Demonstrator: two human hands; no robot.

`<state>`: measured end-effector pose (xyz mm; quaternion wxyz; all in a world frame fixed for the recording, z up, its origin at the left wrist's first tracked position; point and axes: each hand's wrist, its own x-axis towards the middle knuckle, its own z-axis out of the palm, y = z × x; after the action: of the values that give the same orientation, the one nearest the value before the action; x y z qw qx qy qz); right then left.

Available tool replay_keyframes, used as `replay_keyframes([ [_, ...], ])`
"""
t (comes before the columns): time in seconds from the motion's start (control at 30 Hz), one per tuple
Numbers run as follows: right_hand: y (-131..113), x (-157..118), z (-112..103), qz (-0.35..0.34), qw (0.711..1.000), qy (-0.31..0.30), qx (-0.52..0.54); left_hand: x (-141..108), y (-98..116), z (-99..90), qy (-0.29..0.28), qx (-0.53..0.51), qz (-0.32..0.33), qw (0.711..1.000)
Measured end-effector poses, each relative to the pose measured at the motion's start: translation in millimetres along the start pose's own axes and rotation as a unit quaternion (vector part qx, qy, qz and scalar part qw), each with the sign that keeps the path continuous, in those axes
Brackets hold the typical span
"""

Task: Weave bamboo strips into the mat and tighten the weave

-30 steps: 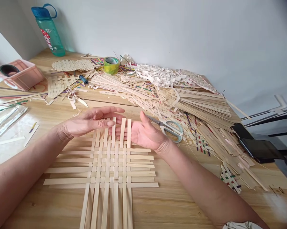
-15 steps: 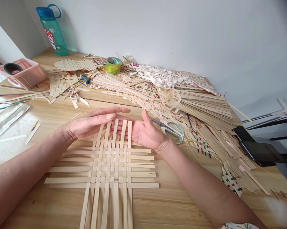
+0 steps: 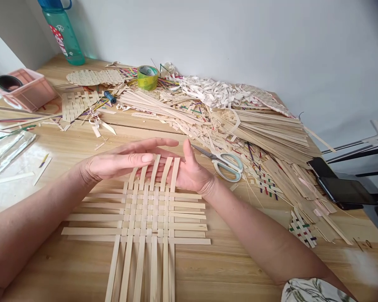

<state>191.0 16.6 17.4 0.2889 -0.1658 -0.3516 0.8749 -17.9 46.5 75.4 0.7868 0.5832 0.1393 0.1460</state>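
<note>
In front of me on the table lies a flat woven mat of pale wooden strips (image 3: 147, 209), its loose ends sticking out on all sides. The strip ends on its far side curve upward between my hands. My left hand (image 3: 126, 157) reaches over from the left, fingers stretched and held level above those ends. My right hand (image 3: 191, 170) lies palm up behind them, thumb raised, with the fingers partly hidden by the strips. Neither hand is closed on anything. Just past my right hand rest scissors with pale blue-grey handles (image 3: 229, 165).
Loose strips (image 3: 258, 130), a heap of white ribbon-like scraps (image 3: 207, 92) and a tape roll (image 3: 147, 78) lie along the back. A teal bottle (image 3: 64, 37) and a pink basket (image 3: 34, 94) stand at left. A black phone (image 3: 346, 191) is at right.
My view has shifted slightly, so the background sits higher. Both hands have moved a little at the mat's far end, staying around the upturned strips.
</note>
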Motion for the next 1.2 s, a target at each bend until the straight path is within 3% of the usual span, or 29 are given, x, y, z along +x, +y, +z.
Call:
replay_keyframes([
  [0.1, 0.1, -0.7, 1.0, 0.011, 1.000, -0.007, -0.003, 0.1, 0.4, -4.1, 0.048, 0.051, 0.014, 0.997],
  [0.23, -0.2, -3.6, 2.0, 0.023, 1.000, -0.002, -0.012, -0.8, 5.3, -16.5, 0.183, 0.052, 0.038, 0.981],
  [0.3, 0.3, -5.3, 2.2, 0.028, 0.999, -0.002, -0.023, -2.7, 9.6, -22.5, 0.247, 0.048, -0.002, 0.968],
  [0.37, 1.0, -6.6, 2.5, 0.032, 0.999, 0.002, -0.029, -5.5, 13.1, -27.4, 0.268, 0.072, -0.060, 0.959],
  [0.53, 1.0, -7.9, 6.6, 0.048, 0.998, 0.026, -0.028, -11.4, 16.1, -34.0, 0.087, 0.186, -0.155, 0.966],
  [0.6, 0.2, -8.1, 8.9, 0.056, 0.997, 0.039, -0.033, -12.4, 17.2, -34.1, 0.051, 0.228, -0.163, 0.959],
  [0.77, -0.6, -9.3, 13.8, 0.055, 0.996, 0.040, -0.053, -14.1, 22.9, -28.3, 0.004, 0.332, -0.187, 0.925],
  [1.2, -2.5, -10.0, 16.0, 0.051, 0.998, 0.020, -0.038, -17.0, 27.1, -22.0, -0.011, 0.420, -0.228, 0.878],
])
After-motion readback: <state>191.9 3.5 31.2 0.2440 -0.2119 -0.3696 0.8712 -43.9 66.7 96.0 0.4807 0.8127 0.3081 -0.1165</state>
